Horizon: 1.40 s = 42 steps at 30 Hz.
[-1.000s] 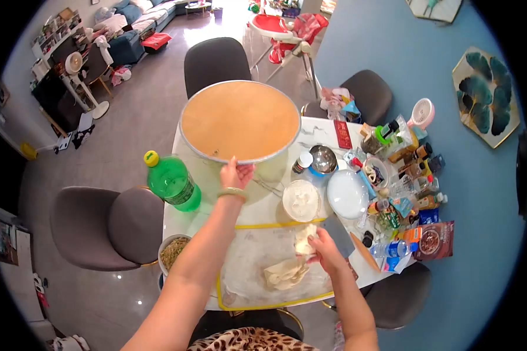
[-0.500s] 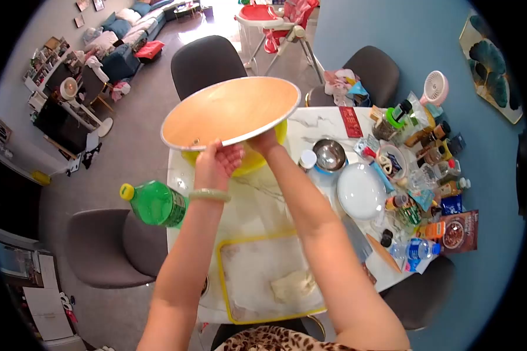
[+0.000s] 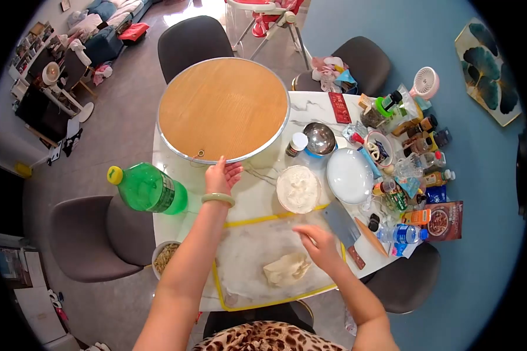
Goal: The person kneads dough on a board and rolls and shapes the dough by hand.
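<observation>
My left hand [image 3: 221, 176] has its thumb at the near rim of a round wood-coloured board [image 3: 225, 108] with a silvery edge, holding it. The board lies nearly level and hides the yellow basin below it. Above the right side of a yellow-edged mat [image 3: 240, 251], my right hand [image 3: 319, 244] is closed, fingertips together; whatever is in them is too small to tell. A lump of pale dough [image 3: 287, 269] rests on the mat, left of and below that hand. Just past the mat stands a bowl of white flour [image 3: 298, 188].
A big green bottle [image 3: 147, 188] stands at the table's left edge, with a bowl of brownish filling [image 3: 165, 257] nearer me. To the right are a white plate [image 3: 349, 175], a metal bowl [image 3: 319, 139], a cleaver [image 3: 341, 225] and several bottles and packets.
The board has gone from tilted to nearly level, covering the yellow basin. My right hand has left it and come back toward me over the mat. The flour bowl now shows.
</observation>
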Each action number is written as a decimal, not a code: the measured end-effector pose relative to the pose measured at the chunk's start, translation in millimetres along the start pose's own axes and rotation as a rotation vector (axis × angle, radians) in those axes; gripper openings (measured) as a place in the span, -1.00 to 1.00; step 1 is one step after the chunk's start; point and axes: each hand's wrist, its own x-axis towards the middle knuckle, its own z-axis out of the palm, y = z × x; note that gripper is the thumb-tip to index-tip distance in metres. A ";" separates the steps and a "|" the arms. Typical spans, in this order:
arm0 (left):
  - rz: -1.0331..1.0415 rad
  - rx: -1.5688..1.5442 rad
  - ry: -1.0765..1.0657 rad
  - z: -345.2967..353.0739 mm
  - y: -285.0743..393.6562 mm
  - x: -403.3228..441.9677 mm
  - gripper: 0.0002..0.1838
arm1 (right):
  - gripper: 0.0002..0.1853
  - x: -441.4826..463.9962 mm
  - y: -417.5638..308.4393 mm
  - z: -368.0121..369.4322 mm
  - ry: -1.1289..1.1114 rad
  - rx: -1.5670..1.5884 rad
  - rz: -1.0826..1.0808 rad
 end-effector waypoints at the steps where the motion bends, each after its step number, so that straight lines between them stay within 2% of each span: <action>1: 0.016 0.013 0.008 -4.0 -5.2 3.6 -0.70 | -0.79 -21.0 3.1 -4.3 0.003 -0.003 0.007; 5: 0.040 0.064 0.058 -5.8 -6.5 -0.2 -0.64 | -0.80 -73.6 9.5 -24.7 0.096 0.011 0.225; 10: -0.108 0.175 -0.020 -5.0 -29.3 -63.4 -0.59 | -0.77 -120.7 26.9 -32.0 0.182 0.027 0.481; 12: -0.166 0.541 -0.254 -18.2 -60.7 -94.7 -0.57 | -0.71 -128.9 46.8 -16.8 0.127 0.182 0.503; 14: -0.152 0.739 -0.567 -43.8 -109.2 -116.1 -0.46 | -0.69 -125.6 63.1 5.2 0.138 0.256 0.500; 15: -0.023 0.925 -0.633 -48.9 -121.8 -134.4 -0.41 | -0.67 -118.6 67.9 16.3 0.144 0.340 0.488; 17: 0.107 1.104 -0.687 -46.2 -130.3 -160.2 -0.35 | -0.68 -97.7 67.4 34.9 0.168 0.404 0.548; 19: 0.293 1.237 -0.862 -42.3 -128.5 -174.3 -0.29 | -0.68 -93.7 58.9 46.0 0.195 0.468 0.603; 23: 0.195 1.306 -0.707 -44.0 -129.9 -181.0 -0.34 | -0.65 -105.6 27.0 48.8 0.078 0.408 0.436; 25: 0.278 1.342 -0.917 -55.1 -129.9 -182.0 -0.44 | -0.65 -105.1 12.7 51.1 0.053 0.446 0.414; 26: 0.281 1.343 -0.918 -59.7 -132.6 -186.2 -0.44 | -0.64 -101.7 9.0 54.5 0.074 0.452 0.417; 27: 0.474 1.284 -0.874 -66.9 -138.1 -190.4 -0.51 | -0.64 -93.4 15.9 62.6 0.197 0.438 0.426; 29: 0.669 1.217 -0.821 -73.7 -139.1 -194.9 -0.59 | -0.65 -87.4 19.6 86.9 0.317 0.424 0.427; 31: 0.491 1.199 -0.733 -74.6 -140.2 -195.0 -0.59 | -0.69 -94.8 11.4 118.1 0.211 -0.204 0.386; 32: 0.484 1.194 -0.729 -77.8 -140.3 -193.0 -0.59 | -0.69 -97.4 7.7 126.5 0.202 -0.208 0.389; 35: 0.436 1.258 -0.769 -93.4 -141.1 -187.6 -0.54 | -0.75 -97.0 -1.7 141.2 0.361 -0.407 0.296; 38: 0.520 1.366 -0.547 -91.9 -125.0 -198.2 -0.46 | -0.79 -83.6 10.5 146.4 0.415 -0.563 0.231; 40: 0.189 1.354 -0.427 -86.9 -117.7 -199.4 -0.36 | -0.82 -70.4 14.2 145.4 0.388 -0.649 0.286; 42: 0.171 1.354 -0.385 -83.8 -114.6 -200.5 -0.34 | -0.84 -57.8 20.7 144.5 0.410 -0.688 0.308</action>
